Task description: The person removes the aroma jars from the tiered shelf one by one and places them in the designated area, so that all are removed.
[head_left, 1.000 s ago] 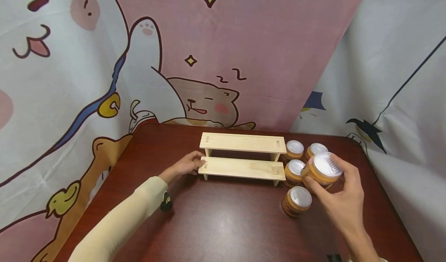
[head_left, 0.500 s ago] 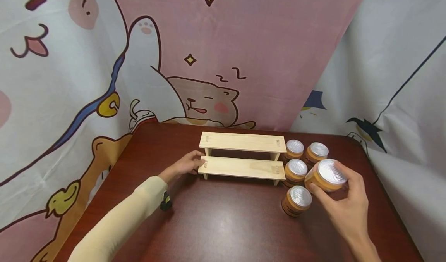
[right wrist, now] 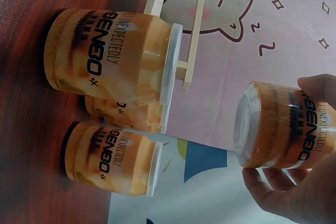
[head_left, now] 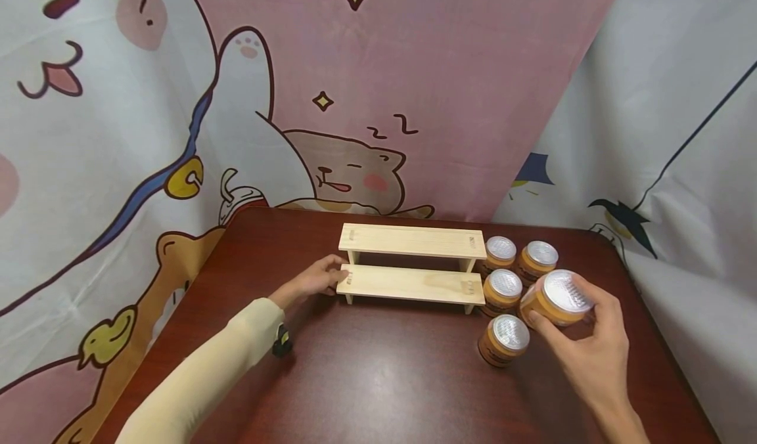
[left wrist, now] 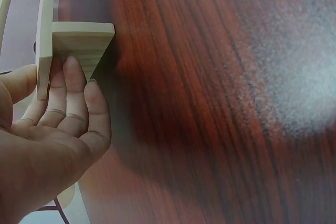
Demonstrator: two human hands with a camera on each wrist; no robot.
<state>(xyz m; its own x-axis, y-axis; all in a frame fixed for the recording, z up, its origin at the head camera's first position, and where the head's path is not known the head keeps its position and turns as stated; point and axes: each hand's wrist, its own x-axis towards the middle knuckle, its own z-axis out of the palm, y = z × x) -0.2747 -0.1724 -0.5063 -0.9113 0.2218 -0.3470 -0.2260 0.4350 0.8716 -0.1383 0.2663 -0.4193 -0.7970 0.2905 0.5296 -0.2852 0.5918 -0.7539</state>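
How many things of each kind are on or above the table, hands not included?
Orange jars with silver lids: 5, of which 4 stand on the table and 1, the held jar, is in the right hand.
Wooden two-step shelf: 1, touched by the left hand.
Total: 6.

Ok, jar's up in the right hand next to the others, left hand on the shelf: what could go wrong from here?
The right hand holds the lifted jar by fingertips close above the four standing jars; a low swing toward the wooden shelf could knock one over. The left hand only touches the shelf's end, so a bump might shift it.
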